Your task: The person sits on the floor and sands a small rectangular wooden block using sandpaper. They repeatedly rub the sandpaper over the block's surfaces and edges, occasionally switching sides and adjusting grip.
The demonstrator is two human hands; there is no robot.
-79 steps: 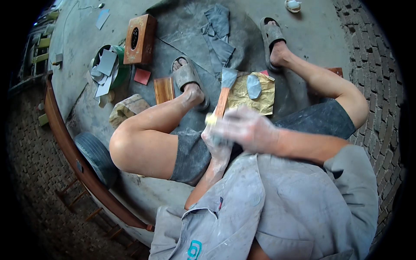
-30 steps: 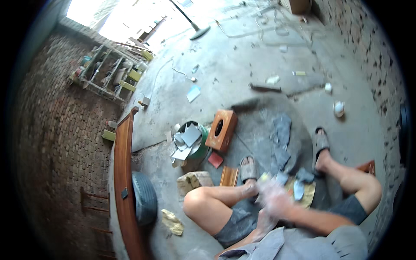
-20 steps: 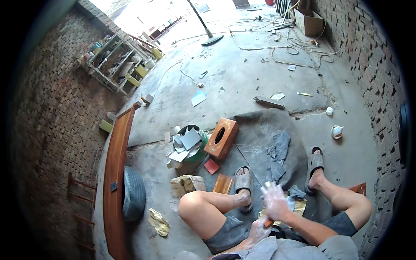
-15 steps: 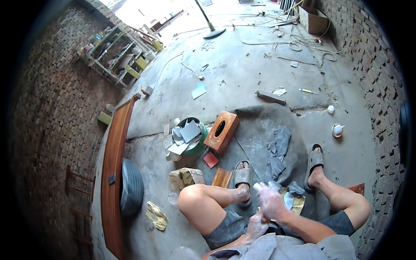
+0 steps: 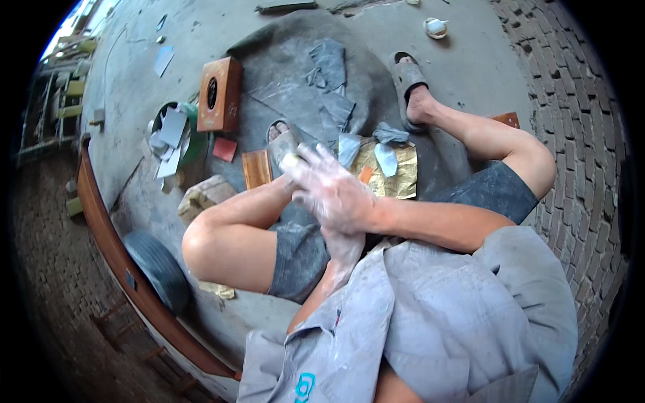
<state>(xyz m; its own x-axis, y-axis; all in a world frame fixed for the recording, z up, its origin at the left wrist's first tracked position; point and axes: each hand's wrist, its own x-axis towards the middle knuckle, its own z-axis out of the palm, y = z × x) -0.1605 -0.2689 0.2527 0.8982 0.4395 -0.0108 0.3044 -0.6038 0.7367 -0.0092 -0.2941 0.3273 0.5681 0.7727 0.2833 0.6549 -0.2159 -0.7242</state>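
Observation:
My right hand (image 5: 336, 191), coated in white powder, lies across my left hand with its fingers stretched toward the upper left. Something pale yellow shows at one of its fingertips. My left hand (image 5: 344, 247), also powdery, comes up from below; the right hand covers its fingers. Just beyond the hands, a crumpled gold sheet of paper (image 5: 403, 181) lies on the floor between my legs. On or beside it are pale blue pieces (image 5: 386, 160), a small orange strip (image 5: 365, 175) and a grey-blue crumpled cloth (image 5: 391, 133).
A wooden tissue box (image 5: 230, 111) stands beside a green bucket (image 5: 197, 144) of grey sheets. Near my foot are a wooden block (image 5: 256, 169) and a red square (image 5: 224, 149). A long wooden panel (image 5: 107, 221) and a tire (image 5: 156, 269) lie left. A dark mat (image 5: 282, 74) carries a grey cloth (image 5: 329, 67).
The view has tipped down and turned, so my hands and shirt appear larger. My right hand has gone from bunched and blurred to stretched fingers laid over the left hand.

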